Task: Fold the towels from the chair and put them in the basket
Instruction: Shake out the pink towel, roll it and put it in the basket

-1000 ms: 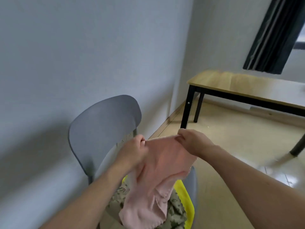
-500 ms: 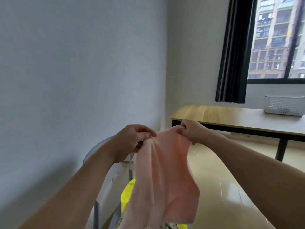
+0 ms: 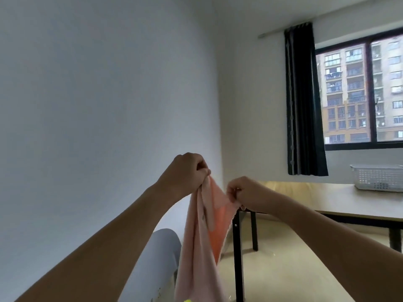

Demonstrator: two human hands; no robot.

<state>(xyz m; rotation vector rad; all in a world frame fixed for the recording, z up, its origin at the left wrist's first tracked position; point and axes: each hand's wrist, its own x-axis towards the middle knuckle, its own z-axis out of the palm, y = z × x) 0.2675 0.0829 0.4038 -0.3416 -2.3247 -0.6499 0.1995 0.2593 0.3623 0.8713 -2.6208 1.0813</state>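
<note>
Towel (image 3: 202, 243) hangs pinched by my left hand (image 3: 185, 174) and right hand (image 3: 244, 194); chair (image 3: 157, 258) below, basket (image 3: 379, 177) on table (image 3: 327, 197) right.

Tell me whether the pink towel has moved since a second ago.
Yes. The pink fleece towel has been lifted, pinched by the left hand and right hand, from beside the grey plastic chair back to well above it.

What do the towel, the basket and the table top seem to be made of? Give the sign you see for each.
Towel: soft pink cloth, matt; it hangs in limp folds.
Basket: probably white plastic; its walls are a stiff grid of small holes.
Table top: wood or wood-look laminate, smooth; pale grain shows, and I cannot tell which.
</note>
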